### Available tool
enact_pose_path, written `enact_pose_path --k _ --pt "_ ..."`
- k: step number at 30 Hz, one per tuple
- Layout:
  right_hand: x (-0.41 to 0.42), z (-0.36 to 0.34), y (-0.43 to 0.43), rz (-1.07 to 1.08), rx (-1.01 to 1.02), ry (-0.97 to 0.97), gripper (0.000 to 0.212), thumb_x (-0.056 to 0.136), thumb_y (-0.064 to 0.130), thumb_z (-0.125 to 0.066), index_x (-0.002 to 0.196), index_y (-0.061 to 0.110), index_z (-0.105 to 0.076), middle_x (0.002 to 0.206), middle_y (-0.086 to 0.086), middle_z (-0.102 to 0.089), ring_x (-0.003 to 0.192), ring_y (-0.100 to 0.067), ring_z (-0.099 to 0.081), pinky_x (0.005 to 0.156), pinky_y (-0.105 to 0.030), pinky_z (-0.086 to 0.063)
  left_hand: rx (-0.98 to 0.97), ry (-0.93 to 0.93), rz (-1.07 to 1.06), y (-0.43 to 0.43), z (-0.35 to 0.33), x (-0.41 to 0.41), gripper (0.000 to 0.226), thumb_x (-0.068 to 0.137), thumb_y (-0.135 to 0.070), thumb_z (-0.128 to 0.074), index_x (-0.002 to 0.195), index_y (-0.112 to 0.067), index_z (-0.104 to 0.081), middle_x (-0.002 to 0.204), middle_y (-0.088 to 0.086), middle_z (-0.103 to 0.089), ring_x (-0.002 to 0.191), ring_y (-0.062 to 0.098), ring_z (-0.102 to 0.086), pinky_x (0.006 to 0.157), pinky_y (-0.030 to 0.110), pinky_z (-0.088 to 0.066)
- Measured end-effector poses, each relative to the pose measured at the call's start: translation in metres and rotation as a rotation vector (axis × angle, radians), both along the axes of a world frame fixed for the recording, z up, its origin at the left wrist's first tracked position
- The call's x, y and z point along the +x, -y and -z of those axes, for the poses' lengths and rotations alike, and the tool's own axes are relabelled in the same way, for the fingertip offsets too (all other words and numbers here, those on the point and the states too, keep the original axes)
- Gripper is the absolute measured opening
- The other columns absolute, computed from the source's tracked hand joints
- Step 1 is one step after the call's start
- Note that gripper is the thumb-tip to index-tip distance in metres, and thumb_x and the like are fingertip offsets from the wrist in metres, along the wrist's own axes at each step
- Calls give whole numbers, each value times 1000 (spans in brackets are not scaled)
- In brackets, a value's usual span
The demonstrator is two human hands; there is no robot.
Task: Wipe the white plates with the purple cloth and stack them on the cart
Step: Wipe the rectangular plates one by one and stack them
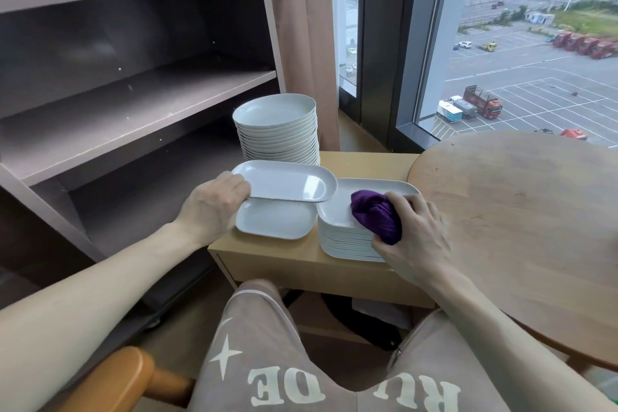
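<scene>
Left grip [214, 204] holds a white plate [287, 181] by its left edge, with the fingers curled under the rim. This held plate hangs tilted just over a second plate [277, 221] that lies flat on the small counter [301, 264]. Right grip [411, 227] is closed round the bunched purple cloth [378, 214], which rests on top of a tall pile of square plates [344, 244]. A pile of round plates [281, 130] stands behind.

I think the job is only starting. None of the plates I can see is on the cart [133, 100] yet, and both big piles wait.

I cannot tell which plates are wiped. The cart's low shelf is dark, and its top is cut off. The cloth hides most of the right fingers.
</scene>
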State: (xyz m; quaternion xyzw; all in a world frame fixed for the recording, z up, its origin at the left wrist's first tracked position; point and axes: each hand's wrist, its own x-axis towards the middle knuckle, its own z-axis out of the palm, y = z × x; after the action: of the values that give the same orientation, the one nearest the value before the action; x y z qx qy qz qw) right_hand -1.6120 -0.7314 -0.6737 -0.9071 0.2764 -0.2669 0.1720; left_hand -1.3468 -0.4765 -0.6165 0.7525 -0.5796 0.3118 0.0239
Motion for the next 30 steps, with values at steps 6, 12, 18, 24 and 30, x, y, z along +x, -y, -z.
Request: enact_pose_path --k 6,12,18,24,30 --pt "-1 -2 0 -26 -2 -22 70 69 40 -76 135 34 -51 121 2 -54 112 -28 -47 89 -43 -39 -102 -239 -179 -32 35 2 22 79 11 -68 80 -7 -56 74 5 -53 66 27 -53 39 33 -42" --pt "0 0 -1 -8 -10 -30 71 69 35 -80 134 34 -51 124 -1 -56 114 -34 -48 92 -45 -39 -51 -396 -265 -31 68 -6 19 84 3 -70 86 -10 -56 85 5 -58 74 27 -55 49 36 -47" --pt "2 2 -2 -3 -35 -32 72 68 34 -82 133 32 -52 122 -4 -56 109 -36 -49 89 -46 -39 77 -428 -311 -14 77 0 19 90 6 -56 94 -12 -54 98 5 -54 79 17 -40 58 32 -35" --pt "1 3 -2 -17 -46 -34 72 67 34 -82 132 32 -52 119 -2 -55 110 -36 -50 90 -46 -38 173 -517 -422 -2 79 2 24 90 7 -53 102 -13 -53 107 5 -52 93 25 -53 69 39 -52" --pt "1 2 -2 -23 -58 -37 69 68 35 -81 130 34 -50 118 0 -54 109 -34 -50 89 -46 -38 348 -721 -524 7 88 -5 43 96 -12 -51 139 -18 -44 140 0 -48 116 23 -54 83 36 -49"
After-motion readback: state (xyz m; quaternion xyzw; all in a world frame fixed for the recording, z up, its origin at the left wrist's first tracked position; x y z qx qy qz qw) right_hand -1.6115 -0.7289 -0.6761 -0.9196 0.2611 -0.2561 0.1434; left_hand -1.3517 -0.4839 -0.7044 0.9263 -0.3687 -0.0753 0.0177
